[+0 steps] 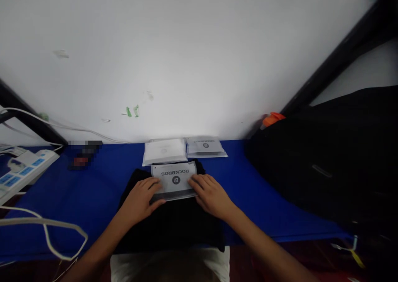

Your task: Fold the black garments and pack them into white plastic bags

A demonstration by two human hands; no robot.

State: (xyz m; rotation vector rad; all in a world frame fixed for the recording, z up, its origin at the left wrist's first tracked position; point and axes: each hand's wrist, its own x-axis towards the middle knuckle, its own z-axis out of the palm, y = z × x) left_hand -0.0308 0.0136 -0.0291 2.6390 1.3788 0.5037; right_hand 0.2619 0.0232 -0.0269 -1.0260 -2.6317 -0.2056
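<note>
Head view: both hands at the sides of a ROCKBROS pouch (175, 182) laid over black fabric (174, 228).
From my remote seat I see the left hand (141, 199) with fingers over the pouch's left edge and thumb by its near left corner, and the right hand (211, 193) with fingertips on its right edge; whether either one pinches the film or only presses it, I cannot tell. The lettering faces up, upside down from the near side. I'd keep pressure light and even at both edges, since thin plastic will probably slide or crease over soft cloth, and keep the pouch apart from the white packet (164, 150) and grey packet (206, 147) lying on the far side of the blue tabletop (248, 190).
</note>
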